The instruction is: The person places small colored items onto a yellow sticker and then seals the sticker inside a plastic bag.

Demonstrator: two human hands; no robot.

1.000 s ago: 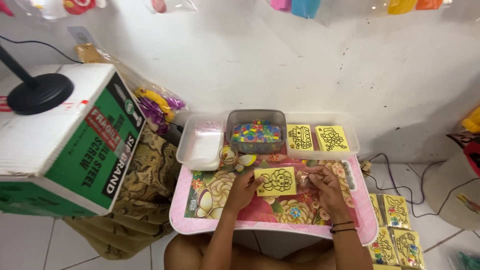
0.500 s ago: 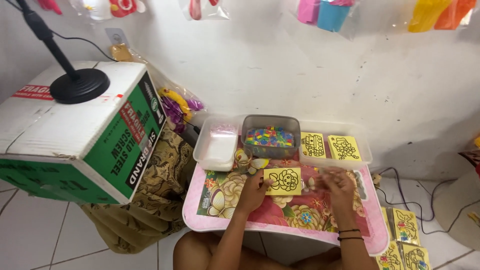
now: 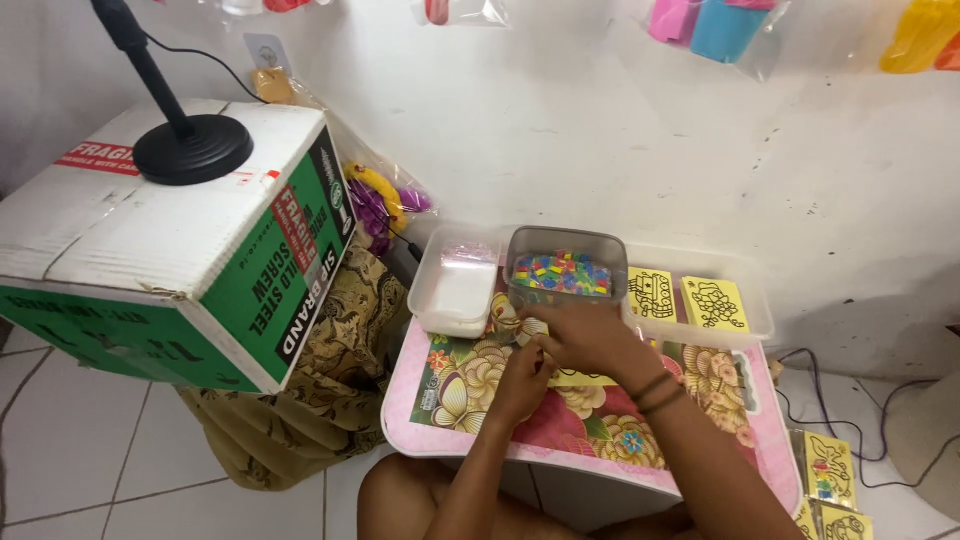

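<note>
My right hand [image 3: 590,335] and left hand [image 3: 520,378] are meeting over a yellow card [image 3: 585,377], fingers curling narrowly; what they pinch I cannot tell. It is lying flat on the floral pink table [image 3: 470,385], near the bead tub [image 3: 565,268].

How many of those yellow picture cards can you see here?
5, maybe more hidden: two in the clear tray, at and; one mostly covered under the hands; two on the floor at lower right.
</note>
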